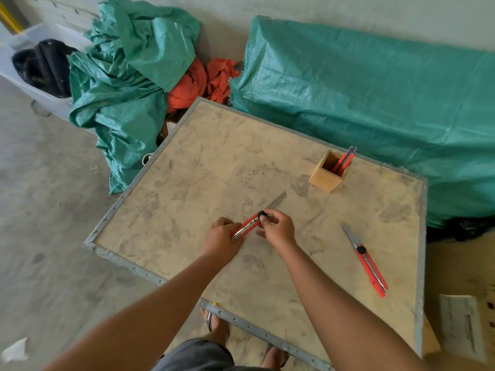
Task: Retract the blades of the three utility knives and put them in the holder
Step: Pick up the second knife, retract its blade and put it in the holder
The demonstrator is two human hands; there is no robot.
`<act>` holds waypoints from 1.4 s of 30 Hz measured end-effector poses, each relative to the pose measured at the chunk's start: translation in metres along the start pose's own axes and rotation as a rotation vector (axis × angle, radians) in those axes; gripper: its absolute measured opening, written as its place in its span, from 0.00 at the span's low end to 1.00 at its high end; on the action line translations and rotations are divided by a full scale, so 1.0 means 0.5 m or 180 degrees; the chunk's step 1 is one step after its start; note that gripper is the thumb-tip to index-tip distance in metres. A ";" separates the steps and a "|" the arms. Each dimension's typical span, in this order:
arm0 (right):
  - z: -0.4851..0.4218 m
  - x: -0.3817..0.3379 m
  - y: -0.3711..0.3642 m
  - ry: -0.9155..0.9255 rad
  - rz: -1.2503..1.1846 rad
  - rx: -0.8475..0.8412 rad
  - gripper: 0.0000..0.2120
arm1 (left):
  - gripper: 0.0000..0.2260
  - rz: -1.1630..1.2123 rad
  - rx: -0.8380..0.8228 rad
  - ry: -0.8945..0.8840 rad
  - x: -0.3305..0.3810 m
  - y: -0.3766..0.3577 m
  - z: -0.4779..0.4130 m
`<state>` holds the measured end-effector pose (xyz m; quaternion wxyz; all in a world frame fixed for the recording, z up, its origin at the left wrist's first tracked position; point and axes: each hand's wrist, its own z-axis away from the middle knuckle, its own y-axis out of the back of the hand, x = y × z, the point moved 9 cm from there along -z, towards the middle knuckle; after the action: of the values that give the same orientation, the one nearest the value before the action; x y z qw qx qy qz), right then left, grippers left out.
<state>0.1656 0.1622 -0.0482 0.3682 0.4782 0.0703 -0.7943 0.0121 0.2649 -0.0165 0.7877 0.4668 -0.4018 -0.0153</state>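
Held knife point(247, 225): red utility knife, mid-table, gripped by both hands, blade point(276, 200) out and pointing far-right, tip low over the tabletop. Left hand point(221, 234) wraps the near end of the red handle. Right hand point(278, 230) pinches the black slider point(261, 214) with thumb and fingertips, other fingers curled in.

Second knife point(365, 259): lies flat near the right edge of the table, well apart from the hands, blade extended toward the far side, red handle toward the near-right, black slider at the blade end of the handle.

Third knife point(344, 160): already stands in the holder point(325, 178), leaning on its right-hand wall, upper end sticking above the rim. Can't tell blade state from here.

Holder: square wooden box, upright, far-right part of the table, clear of both other knives.

Table point(187, 183): scuffed board top with a grey metal edge frame. Green tarps point(375, 89) lie bunched beyond the far side, orange cloth point(203, 81) between them. Concrete floor point(40, 196) at left.
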 end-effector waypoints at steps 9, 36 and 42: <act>0.030 -0.156 0.171 0.0584 0.0055 -0.0235 0.11 | 0.17 0.0574 -0.0090 -0.0266 0.195 0.031 0.041; 0.172 -0.209 0.454 0.1623 0.0905 -0.0599 0.12 | 0.18 0.2593 -0.0795 -0.0546 0.486 -0.087 0.095; 0.155 -0.230 0.456 0.1784 0.1016 -0.0281 0.09 | 0.18 0.2612 -0.0707 -0.0575 0.497 -0.075 0.074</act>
<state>0.2908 0.0218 0.1415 0.4747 0.6668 0.1274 -0.5602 0.1694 0.1178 0.1179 0.7357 0.1776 -0.6172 0.2152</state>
